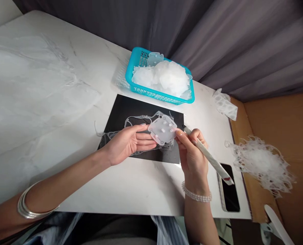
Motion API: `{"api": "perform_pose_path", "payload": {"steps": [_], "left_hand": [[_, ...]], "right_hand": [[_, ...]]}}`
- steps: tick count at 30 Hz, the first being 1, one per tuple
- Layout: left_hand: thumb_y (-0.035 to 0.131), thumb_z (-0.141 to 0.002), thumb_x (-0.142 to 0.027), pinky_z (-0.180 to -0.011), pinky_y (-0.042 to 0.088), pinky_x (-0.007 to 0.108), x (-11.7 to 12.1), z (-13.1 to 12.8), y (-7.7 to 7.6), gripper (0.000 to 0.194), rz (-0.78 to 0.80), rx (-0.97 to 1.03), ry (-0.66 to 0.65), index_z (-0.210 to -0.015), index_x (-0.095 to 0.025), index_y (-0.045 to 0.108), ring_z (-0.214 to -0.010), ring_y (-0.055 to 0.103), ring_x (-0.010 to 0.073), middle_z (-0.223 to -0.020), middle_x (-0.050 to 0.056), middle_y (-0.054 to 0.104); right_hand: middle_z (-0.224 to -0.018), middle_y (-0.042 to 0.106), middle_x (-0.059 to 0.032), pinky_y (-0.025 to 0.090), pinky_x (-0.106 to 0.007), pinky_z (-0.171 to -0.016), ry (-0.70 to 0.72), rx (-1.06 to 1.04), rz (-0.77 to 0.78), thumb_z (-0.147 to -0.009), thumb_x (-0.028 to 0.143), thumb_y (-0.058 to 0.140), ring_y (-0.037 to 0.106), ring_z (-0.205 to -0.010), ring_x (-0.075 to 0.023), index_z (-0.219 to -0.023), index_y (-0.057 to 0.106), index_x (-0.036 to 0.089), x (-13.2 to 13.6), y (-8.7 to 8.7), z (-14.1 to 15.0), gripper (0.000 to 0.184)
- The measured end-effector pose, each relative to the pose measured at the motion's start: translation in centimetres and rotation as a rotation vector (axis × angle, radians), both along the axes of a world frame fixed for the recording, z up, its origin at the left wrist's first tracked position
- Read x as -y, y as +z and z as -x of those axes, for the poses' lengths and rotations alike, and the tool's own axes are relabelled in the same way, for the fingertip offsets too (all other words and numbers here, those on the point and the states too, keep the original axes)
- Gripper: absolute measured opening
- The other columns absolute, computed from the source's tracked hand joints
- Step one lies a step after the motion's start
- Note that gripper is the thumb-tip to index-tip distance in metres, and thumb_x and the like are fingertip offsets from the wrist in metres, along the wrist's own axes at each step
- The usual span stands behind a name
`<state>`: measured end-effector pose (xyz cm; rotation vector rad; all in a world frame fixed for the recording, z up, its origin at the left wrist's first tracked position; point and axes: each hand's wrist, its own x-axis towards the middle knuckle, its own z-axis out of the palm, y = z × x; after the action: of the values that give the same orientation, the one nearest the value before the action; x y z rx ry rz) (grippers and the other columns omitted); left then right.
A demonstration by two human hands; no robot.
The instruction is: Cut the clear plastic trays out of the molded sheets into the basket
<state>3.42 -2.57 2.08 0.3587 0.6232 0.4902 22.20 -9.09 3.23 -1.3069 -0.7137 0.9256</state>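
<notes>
A thin translucent plastic piece [163, 129] with rounded edges and small slots is held between my hands above a black mat [164, 158]. My left hand [126, 143], palm up with long straight fingers, supports its left edge at the fingertips. The thumb and fingertip of my right hand [193, 149] pinch the right edge. That same hand also grips a slim pale, wrapped-looking tool [212, 160] with a dark tip; its exact kind is unclear. Clear stringy plastic scrap [138, 117] lies on the mat beneath and behind the piece.
Behind the mat, a turquoise basket [159, 98] holds a heap of translucent pieces [172, 76]. Plastic sheeting [34, 95] covers the table's left. At right are a phone [229, 194], a plastic bundle [225, 103], and a scrap pile [264, 165] over a cardboard box [281, 119].
</notes>
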Motion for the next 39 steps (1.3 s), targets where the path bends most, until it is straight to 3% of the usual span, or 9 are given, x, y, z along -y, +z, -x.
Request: {"api": "perform_pose_path", "payload": {"steps": [3, 7, 9, 13, 16, 23, 29, 33, 39], "left_hand": [[0.055, -0.095, -0.04, -0.108, 0.045, 0.048, 0.1, -0.1, 0.1, 0.057, 0.04, -0.059, 0.011, -0.142, -0.009, 0.046, -0.114, 0.067, 0.0303, -0.123, 0.022, 0.068], [0.06, -0.093, -0.026, -0.104, 0.05, 0.046, 0.2, -0.1, -0.2, 0.032, 0.0, 0.07, 0.027, -0.118, -0.008, 0.063, -0.106, 0.071, 0.0281, -0.112, 0.017, 0.074], [0.057, -0.091, -0.012, -0.103, 0.052, 0.045, 0.2, -0.1, -0.2, 0.023, -0.024, 0.104, 0.061, -0.111, -0.007, 0.066, -0.103, 0.072, 0.0264, -0.108, 0.015, 0.075], [0.052, -0.091, -0.008, -0.104, 0.051, 0.046, 0.1, 0.0, 0.3, 0.03, -0.029, 0.113, 0.057, -0.118, -0.006, 0.066, -0.107, 0.07, 0.0291, -0.111, 0.015, 0.075], [0.053, -0.092, -0.01, -0.104, 0.051, 0.047, 0.1, 0.1, 0.5, 0.032, -0.032, 0.127, 0.035, -0.121, -0.006, 0.066, -0.111, 0.068, 0.0322, -0.118, 0.016, 0.072], [0.056, -0.092, -0.014, -0.102, 0.052, 0.045, 0.3, 0.3, 0.2, 0.031, -0.075, 0.137, -0.024, -0.121, -0.01, 0.068, -0.113, 0.068, 0.0307, -0.116, 0.015, 0.073], [0.068, -0.086, -0.014, -0.103, 0.051, 0.039, 0.5, 0.7, 0.2, 0.042, -0.246, 0.173, -0.158, -0.128, -0.02, 0.064, -0.124, 0.06, 0.0253, -0.132, 0.01, 0.066], [0.072, -0.084, -0.013, -0.1, 0.05, 0.032, 0.5, 0.6, 0.2, 0.045, -0.336, 0.097, -0.198, -0.128, -0.02, 0.065, -0.12, 0.062, 0.0217, -0.129, 0.01, 0.067], [0.064, -0.091, -0.016, -0.101, 0.051, 0.04, 0.5, 0.2, -0.3, 0.029, -0.274, 0.057, -0.113, -0.121, -0.015, 0.067, -0.112, 0.068, 0.024, -0.12, 0.012, 0.071]], "right_hand": [[-0.085, 0.077, -0.0005, 0.05, -0.033, -0.083, -0.068, 0.216, -0.032, -0.082, 0.018, 0.075, 0.072, -0.09, -0.0187, -0.066, 0.034, 0.024, 0.6, 0.2, 1.0, 0.044], [-0.1, 0.078, -0.0046, 0.052, -0.037, -0.086, 0.234, 0.402, -0.009, -0.087, 0.017, 0.068, 0.073, -0.098, -0.0229, -0.066, 0.033, 0.024, 1.4, 0.8, 2.6, 0.042], [-0.1, 0.078, -0.0054, 0.052, -0.039, -0.087, 0.272, 0.389, -0.039, -0.088, 0.016, 0.067, 0.073, -0.098, -0.024, -0.067, 0.033, 0.024, 1.4, 0.9, 2.7, 0.041], [-0.086, 0.077, -0.0038, 0.053, -0.039, -0.084, -0.004, 0.301, -0.108, -0.088, 0.019, 0.067, 0.074, -0.092, -0.0247, -0.068, 0.033, 0.024, 1.0, 0.4, 1.5, 0.04], [-0.072, 0.07, 0.0002, 0.053, -0.036, -0.081, -0.074, 0.228, -0.055, -0.085, 0.02, 0.069, 0.074, -0.093, -0.0247, -0.067, 0.033, 0.024, 0.7, -0.1, 0.7, 0.041], [-0.077, 0.069, 0.0002, 0.054, -0.034, -0.08, 0.008, 0.098, 0.049, -0.084, 0.024, 0.073, 0.071, -0.091, -0.0208, -0.07, 0.037, 0.023, 0.5, -0.2, 0.8, 0.038], [-0.058, 0.055, 0.008, 0.041, -0.022, -0.058, 0.139, -0.063, 0.087, -0.08, 0.015, 0.078, 0.05, -0.058, -0.008, -0.068, 0.035, 0.023, 0.6, 0.3, 1.0, 0.045], [-0.059, 0.059, 0.0074, 0.042, -0.025, -0.062, 0.118, -0.052, 0.069, -0.078, 0.014, 0.078, 0.053, -0.061, -0.0098, -0.069, 0.035, 0.023, 0.7, 0.3, 0.9, 0.045], [-0.069, 0.072, 0.0029, 0.045, -0.029, -0.065, 0.127, 0.043, 0.058, -0.078, 0.018, 0.079, 0.058, -0.062, -0.0122, -0.069, 0.034, 0.024, 0.8, -0.3, 0.8, 0.046]]}}
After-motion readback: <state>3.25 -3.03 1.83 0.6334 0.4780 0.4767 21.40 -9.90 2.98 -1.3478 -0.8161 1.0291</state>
